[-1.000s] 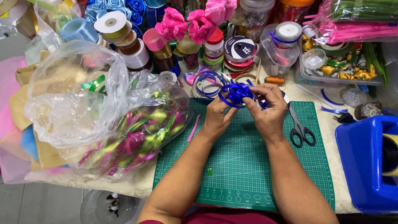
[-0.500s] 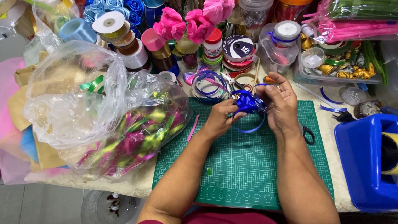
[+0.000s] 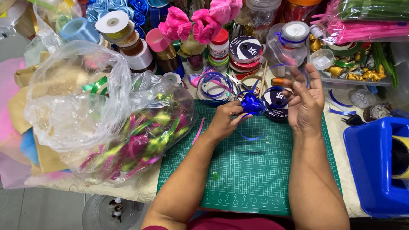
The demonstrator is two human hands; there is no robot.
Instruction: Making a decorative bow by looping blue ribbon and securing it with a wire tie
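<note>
A green cutting mat [image 3: 251, 170] fills the table's middle, with a clear plastic bag of shiny bows [image 3: 128, 132] to its left. Above the mat's far edge, the left hand [image 3: 223, 121] pinches a small blue ribbon bow [image 3: 252, 103] at its centre, fingers closed narrowly on it. The bow looks light, springy and slick, so the gathered middle seems the safest grip. The right hand [image 3: 303, 100] is raised, palm inward, fingers spread wide, looping thin blue ribbon [image 3: 294, 68].
</note>
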